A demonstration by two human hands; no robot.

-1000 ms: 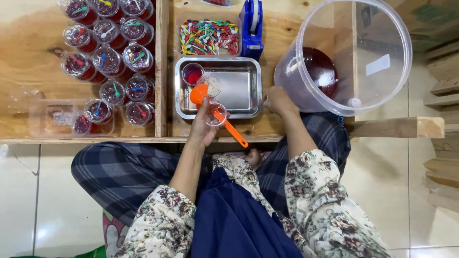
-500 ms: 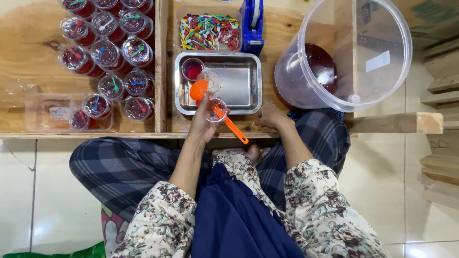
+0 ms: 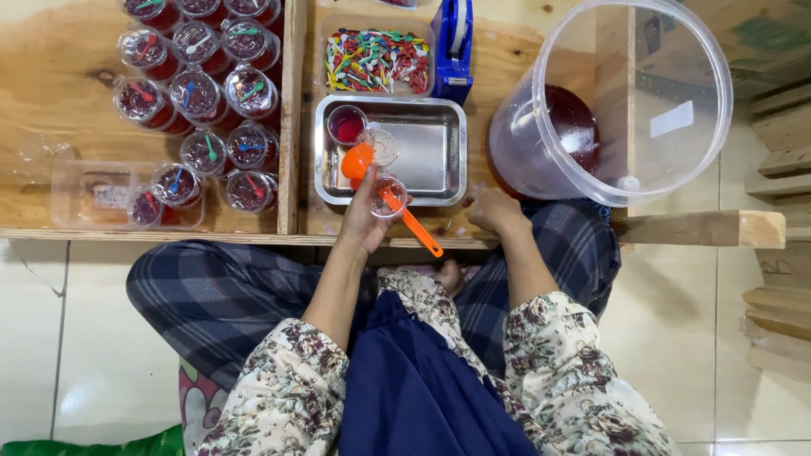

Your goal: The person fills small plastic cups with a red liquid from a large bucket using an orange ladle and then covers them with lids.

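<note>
My left hand (image 3: 361,221) holds a small clear cup (image 3: 389,195) together with an orange scoop (image 3: 358,160), whose long handle sticks out toward me. Both are over the near left corner of a steel tray (image 3: 439,187). In the tray stand a small cup of red liquid (image 3: 346,125) and a second clear cup (image 3: 384,145). My right hand (image 3: 494,209) rests with fingers curled on the wooden board, holding nothing, just beside a large clear tub (image 3: 608,101) with dark red liquid at its bottom.
Several lidded cups of red liquid (image 3: 196,95) crowd the board at left, some in a clear plastic box (image 3: 80,196). Behind the tray lie a box of colourful little spoons (image 3: 376,59) and a blue tape dispenser (image 3: 454,42). My crossed legs are under the board's edge.
My right hand has come off the tub's side and dropped to the board near its base. My left hand still holds the cup and scoop in about the same place.
</note>
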